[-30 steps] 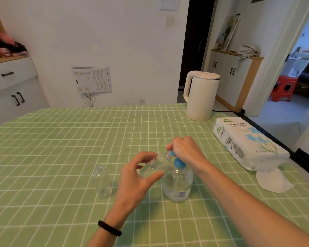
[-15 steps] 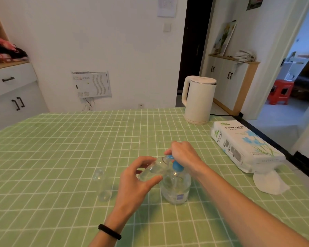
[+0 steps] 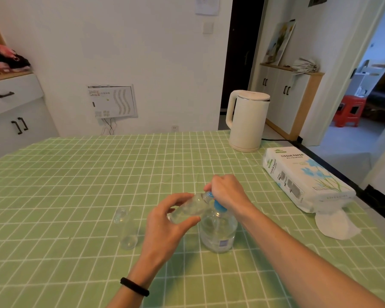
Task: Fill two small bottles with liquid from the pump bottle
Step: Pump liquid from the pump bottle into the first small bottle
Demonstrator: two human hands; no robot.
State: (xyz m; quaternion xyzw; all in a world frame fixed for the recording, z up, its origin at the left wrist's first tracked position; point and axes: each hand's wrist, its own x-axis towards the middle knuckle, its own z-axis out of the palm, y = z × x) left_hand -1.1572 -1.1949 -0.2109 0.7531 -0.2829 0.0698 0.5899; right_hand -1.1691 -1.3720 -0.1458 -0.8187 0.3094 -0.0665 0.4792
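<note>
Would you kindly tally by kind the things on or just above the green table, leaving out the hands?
Small clear bottles: 2 (held bottle, standing bottle)
Pump bottle: 1
Kettle: 1
Tissue pack: 1
Loose tissue: 1
Total: 6

A single view is given, worn at head height at the near edge of the surface (image 3: 65,185), faced forward and down. The left hand (image 3: 165,225) and right hand (image 3: 228,192) are seen close, the far wall (image 3: 142,52) beyond.
</note>
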